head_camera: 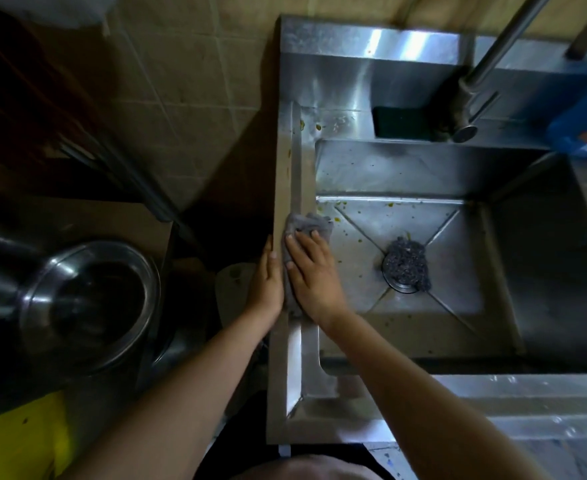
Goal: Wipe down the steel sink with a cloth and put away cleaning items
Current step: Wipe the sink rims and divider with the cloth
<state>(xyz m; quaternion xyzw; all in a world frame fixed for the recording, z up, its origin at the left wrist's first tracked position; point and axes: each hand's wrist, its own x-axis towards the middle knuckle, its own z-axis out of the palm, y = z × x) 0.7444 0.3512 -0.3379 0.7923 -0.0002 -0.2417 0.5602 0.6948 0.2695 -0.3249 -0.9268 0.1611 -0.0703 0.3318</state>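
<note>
"Grey crumpled cloth (311, 223): where does it lie?"

"On the left rim of the stainless steel sink (423, 168), one end spilling over the inner edge. My right hand (314, 275) presses it down, fingers straight and slightly spread, none curled round it."

"And the other hand?"

"My left hand (267, 282) lies flat against the rim's outer edge, just beside the cloth, fingers straight, holding nothing."

"The basin itself?"

"Yellowish specks dot its floor and the back ledge. A dark wiry scouring pad (406, 265) sits on the round drain. A dark green sponge (399, 123) rests on the back ledge by the steel tap (475, 88), and a blue plastic bottle (583, 112) stands at far right. A round steel pot (91, 303) stands well left of the sink."
</note>
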